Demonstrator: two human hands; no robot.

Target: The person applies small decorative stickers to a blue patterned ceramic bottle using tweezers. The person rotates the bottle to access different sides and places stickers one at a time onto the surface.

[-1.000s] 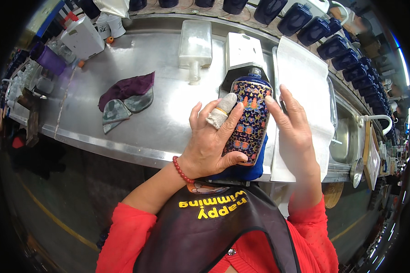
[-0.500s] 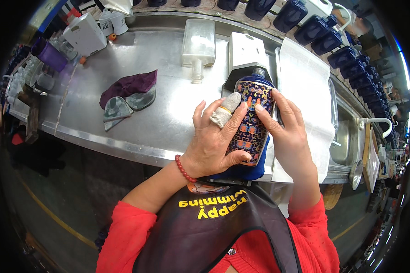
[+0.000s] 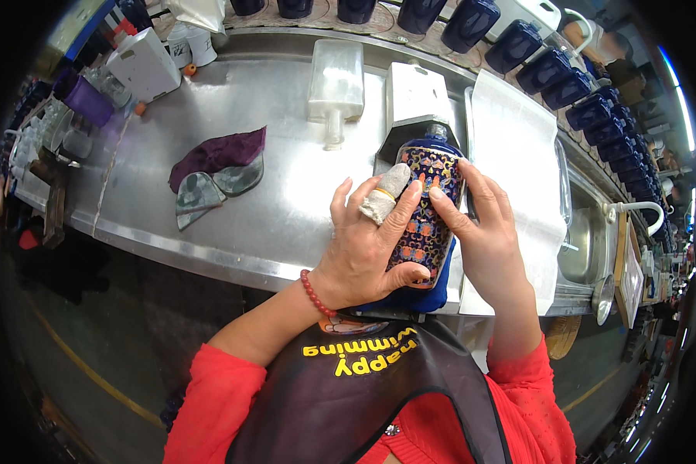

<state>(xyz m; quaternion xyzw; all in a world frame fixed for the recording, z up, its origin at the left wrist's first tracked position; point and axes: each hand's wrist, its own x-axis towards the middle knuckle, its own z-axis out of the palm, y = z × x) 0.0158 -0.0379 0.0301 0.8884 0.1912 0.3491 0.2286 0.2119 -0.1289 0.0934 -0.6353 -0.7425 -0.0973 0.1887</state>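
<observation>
A dark blue bottle with an ornate multicoloured and gold pattern lies face up, its neck pointing away from me. My left hand spans its left side, index finger and thumb pressed to the patterned face. A grey cloth cover with a yellow band wraps one of its fingers. From the other side, my right hand holds the bottle, thumb on the face and fingers along the right edge. Blue cloth lies beneath the bottle's near end. Past its neck is a white block-shaped stand.
A clear bottle lies on the metal worktop. Left are a purple cloth and grey patterned pieces. White paper covers the right side, beside a sink. Dark blue bottles line the far edge.
The row of blue bottles along the far edge has shifted left. My view has moved slightly. Both hands keep nearly the same place on the patterned bottle.
</observation>
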